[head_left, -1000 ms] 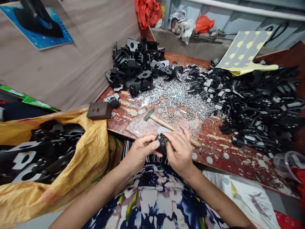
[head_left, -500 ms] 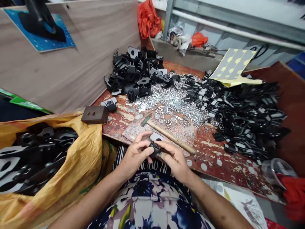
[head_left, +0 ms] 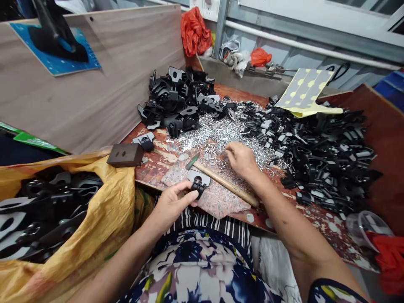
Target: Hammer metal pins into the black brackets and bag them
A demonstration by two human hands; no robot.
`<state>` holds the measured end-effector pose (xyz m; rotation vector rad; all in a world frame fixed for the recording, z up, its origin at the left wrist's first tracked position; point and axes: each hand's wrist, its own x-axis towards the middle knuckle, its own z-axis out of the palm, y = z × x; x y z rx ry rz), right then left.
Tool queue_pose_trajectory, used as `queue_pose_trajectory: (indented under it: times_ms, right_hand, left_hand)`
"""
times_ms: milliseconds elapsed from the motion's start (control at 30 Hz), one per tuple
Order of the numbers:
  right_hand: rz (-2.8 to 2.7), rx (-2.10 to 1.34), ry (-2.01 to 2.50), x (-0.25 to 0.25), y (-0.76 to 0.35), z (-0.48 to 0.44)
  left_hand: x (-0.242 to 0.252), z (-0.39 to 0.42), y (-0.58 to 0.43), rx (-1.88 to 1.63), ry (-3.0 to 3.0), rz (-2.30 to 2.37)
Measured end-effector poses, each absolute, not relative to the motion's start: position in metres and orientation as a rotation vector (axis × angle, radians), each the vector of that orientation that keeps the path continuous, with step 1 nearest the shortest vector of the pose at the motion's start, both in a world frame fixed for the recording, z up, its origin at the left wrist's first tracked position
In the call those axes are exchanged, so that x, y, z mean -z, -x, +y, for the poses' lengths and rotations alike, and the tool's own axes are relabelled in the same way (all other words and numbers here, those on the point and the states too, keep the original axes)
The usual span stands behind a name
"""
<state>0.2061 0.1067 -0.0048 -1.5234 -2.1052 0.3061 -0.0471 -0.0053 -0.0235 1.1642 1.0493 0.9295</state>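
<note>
My left hand [head_left: 176,198] pinches a black plastic clip [head_left: 198,188] with a flat grey plate and a hole, above the near edge of a stone slab [head_left: 217,206]. Over the near side of a heap of small silvery metal pins [head_left: 227,128] is my right hand [head_left: 243,160], fingers curled and closed; whatever they grip is too small to make out. A hammer [head_left: 225,181] with a wooden handle lies slantwise across the slab, between my two hands.
Black plastic parts [head_left: 176,99] are heaped at the back left, smaller black clips [head_left: 328,147] on the right. A brown block [head_left: 125,155] stands at the left edge, beside a yellow sack [head_left: 116,198] of black parts. A patterned sheet [head_left: 304,90] lies over the right heap.
My right hand has let go of the clip and moved forward to the metal pins. My left hand keeps the clip, now a little further left with its grey plate showing.
</note>
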Motion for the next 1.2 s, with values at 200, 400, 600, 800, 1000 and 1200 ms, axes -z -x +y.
queue_pose_trajectory:
  times_ms: [200, 400, 600, 800, 1000, 1200]
  right_hand:
    - [-1.749, -1.782, 1.23, -0.019, -0.196, 0.025]
    - [-1.514, -2.117, 1.208, -0.012, -0.185, -0.016]
    - [-1.939, -1.533, 1.341, -0.017, -0.215, -0.001]
    - [-2.738, 0.013, 1.329, 0.002, -0.239, 0.062]
    - [-2.802, 0.179, 1.17, 0.01, -0.24, 0.078]
    - [-2.014, -0.53, 1.232, -0.022, -0.216, 0.028]
  left_hand:
    - [0.0, -0.003, 0.042, -0.834, -2.144, 1.045]
    - [-0.013, -0.025, 0.02, -0.661, -2.548, 0.796]
    - [-0.012, -0.026, 0.023, -0.71, -2.433, 0.994]
    - [0.004, -0.008, 0.032, -0.781, -1.634, 1.154]
    - [0.012, -0.01, 0.033, -0.916, -0.824, 1.005]
    - [0.009, -0.002, 0.035, -1.067, -0.548, 0.871]
